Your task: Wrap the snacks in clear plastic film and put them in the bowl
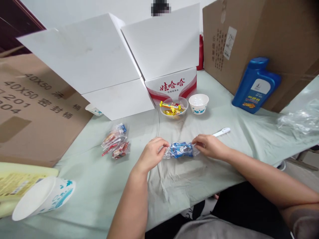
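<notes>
A blue and white wrapped candy (181,150) lies stretched between my two hands just above the pale green tablecloth (99,179). My left hand (152,153) pinches the clear wrapper end on its left side. My right hand (209,145) pinches the wrapper end on its right side. Both hands have fingers closed on the wrapper. Just beyond my right hand lies a white pen-like stick (221,132).
A clear bowl of yellow candies (173,108) and a white paper bowl (198,103) stand before an open white carton (171,84). Packets of sweets (116,141) lie left. A tipped paper cup (42,197), blue jug (256,85), brown boxes (264,36) and crumpled plastic (299,119) surround.
</notes>
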{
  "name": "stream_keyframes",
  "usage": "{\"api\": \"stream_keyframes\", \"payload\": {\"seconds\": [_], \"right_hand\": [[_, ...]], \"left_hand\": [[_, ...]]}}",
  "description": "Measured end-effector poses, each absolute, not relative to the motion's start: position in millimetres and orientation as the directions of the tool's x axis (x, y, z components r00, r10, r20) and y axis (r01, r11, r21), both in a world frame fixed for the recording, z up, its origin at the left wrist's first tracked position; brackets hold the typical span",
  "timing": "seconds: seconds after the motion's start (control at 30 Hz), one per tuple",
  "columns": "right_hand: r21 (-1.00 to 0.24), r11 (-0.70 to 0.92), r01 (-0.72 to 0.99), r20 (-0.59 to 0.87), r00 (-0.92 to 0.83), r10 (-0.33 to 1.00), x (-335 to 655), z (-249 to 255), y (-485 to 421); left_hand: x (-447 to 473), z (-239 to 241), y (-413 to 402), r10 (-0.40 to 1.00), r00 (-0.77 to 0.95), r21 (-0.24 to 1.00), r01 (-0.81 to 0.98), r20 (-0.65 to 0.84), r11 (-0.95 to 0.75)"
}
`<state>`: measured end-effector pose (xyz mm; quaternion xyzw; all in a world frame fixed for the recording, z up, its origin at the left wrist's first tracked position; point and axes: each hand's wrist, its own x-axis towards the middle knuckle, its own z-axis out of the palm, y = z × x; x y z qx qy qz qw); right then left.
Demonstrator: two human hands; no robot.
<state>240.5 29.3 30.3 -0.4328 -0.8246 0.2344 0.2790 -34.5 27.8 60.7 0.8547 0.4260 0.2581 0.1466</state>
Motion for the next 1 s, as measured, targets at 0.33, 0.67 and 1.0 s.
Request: {"api": "stream_keyframes", "payload": {"seconds": [0.33,0.67,1.0], "right_hand": [[-0.706,0.513,0.489,0.492,-0.182,0.851,264.3,34.5,40.6],[-0.487,0.764,0.424,0.323,-0.726,0.608,244.4,38.6,22.6],[-0.066,0.812,0.580,0.512,-0.679,0.527,256.3,47.3,28.3]], "left_hand": [[-26.7,67.4,16.9,0.735,0.501,0.212,0.741,0.457,-0.637],[-15.4,78.3,5.1,0.671,0.601,0.205,0.660,0.434,-0.723],[-17.0,82.4,-7.9,0.755,0.629,0.254,0.711,0.187,-0.655]]}}
